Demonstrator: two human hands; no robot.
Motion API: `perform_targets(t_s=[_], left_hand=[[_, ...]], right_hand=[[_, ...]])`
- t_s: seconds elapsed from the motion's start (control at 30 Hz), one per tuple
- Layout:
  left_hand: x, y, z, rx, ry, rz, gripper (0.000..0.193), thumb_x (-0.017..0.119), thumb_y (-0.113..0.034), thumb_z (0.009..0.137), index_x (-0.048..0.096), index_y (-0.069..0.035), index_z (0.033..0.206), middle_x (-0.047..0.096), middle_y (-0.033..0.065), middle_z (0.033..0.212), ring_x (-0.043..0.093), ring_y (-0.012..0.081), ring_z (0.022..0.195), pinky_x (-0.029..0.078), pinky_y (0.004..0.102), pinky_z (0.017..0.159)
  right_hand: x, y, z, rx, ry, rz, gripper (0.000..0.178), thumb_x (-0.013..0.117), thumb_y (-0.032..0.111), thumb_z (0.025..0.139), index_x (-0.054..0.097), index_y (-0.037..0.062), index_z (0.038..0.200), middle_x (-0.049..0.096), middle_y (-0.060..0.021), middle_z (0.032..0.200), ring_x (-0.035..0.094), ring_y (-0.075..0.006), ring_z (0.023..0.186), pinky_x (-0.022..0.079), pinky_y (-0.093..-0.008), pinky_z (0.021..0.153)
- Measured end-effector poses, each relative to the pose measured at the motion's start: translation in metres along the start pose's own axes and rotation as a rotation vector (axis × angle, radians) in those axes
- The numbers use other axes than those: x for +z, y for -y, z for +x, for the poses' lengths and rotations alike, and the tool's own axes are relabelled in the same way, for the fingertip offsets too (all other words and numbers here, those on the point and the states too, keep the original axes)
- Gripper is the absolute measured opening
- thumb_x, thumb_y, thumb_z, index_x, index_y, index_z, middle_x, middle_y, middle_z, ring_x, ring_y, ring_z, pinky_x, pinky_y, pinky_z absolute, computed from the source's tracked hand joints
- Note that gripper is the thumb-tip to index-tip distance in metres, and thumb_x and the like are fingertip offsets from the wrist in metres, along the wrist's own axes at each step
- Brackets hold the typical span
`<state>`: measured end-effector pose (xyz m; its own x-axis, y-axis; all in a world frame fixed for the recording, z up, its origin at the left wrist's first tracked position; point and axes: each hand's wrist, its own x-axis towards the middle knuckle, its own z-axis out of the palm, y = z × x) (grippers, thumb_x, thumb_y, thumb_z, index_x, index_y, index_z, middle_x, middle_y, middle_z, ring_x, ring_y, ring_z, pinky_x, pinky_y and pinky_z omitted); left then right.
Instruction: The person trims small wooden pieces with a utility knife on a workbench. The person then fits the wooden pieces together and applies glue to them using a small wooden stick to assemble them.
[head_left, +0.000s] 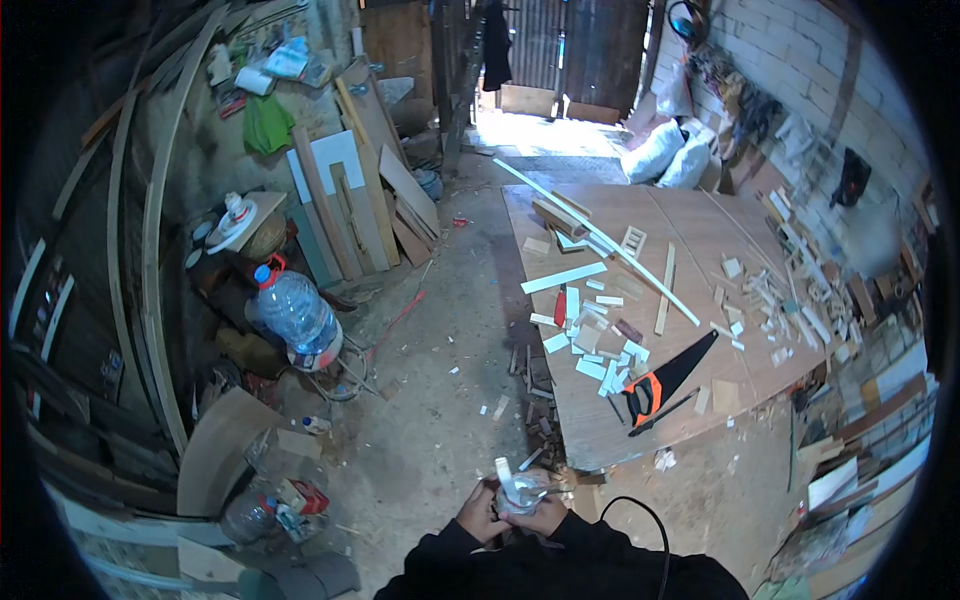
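Could lose a clear container (pixel 521 486), cradled between the curled, partly hidden fingers (pixel 486 498) of left hand (pixel 479 518) and right hand (pixel 546 516), short of the surface (pixel 582 425) ahead of them, if gripped loosely or tilted.

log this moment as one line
left hand: holding clear plastic item | right hand: same item | handsaw: lying on table | white blocks: beside handsaw
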<state>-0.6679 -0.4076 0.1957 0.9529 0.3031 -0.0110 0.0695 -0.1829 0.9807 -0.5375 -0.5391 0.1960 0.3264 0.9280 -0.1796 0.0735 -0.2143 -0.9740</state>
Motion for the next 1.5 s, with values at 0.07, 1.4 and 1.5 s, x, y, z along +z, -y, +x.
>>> perform_targets(t_s=[0.07,1.4,1.5], left_hand=[[-0.008,-0.003,0.004,-0.087,-0.134,-0.184,0.071,0.076,-0.016,0.07,0.041,-0.002,0.13,0.045,0.0182,0.128,0.047,0.0315,0.121,0.041,0.0414,0.098],[-0.142,0.088,0.607,0.347,0.052,0.103,0.073,0.083,-0.012,0.057,0.042,-0.008,0.118,0.05,0.0146,0.111,0.054,0.0303,0.102,0.047,0.0383,0.087],[-0.137,0.133,0.664,0.338,0.137,0.067,0.071,0.081,-0.013,0.06,0.042,-0.007,0.119,0.05,0.016,0.112,0.053,0.034,0.102,0.046,0.0414,0.088]], right_hand=[[0.011,0.012,0.014,-0.012,-0.021,0.068,0.064,0.08,0.025,0.071,0.043,0.0001,0.117,0.049,-0.0159,0.117,0.048,-0.0239,0.114,0.039,-0.0353,0.097],[-0.324,0.076,0.347,0.026,-0.845,0.022,0.05,0.075,0.005,0.071,0.055,0.0083,0.117,0.057,-0.0076,0.095,0.056,-0.0184,0.084,0.044,-0.027,0.071],[-0.348,0.082,0.382,-0.019,-1.104,-0.423,0.058,0.076,0.01,0.072,0.049,0.0032,0.122,0.053,-0.0114,0.11,0.052,-0.0227,0.096,0.044,-0.0313,0.078]])
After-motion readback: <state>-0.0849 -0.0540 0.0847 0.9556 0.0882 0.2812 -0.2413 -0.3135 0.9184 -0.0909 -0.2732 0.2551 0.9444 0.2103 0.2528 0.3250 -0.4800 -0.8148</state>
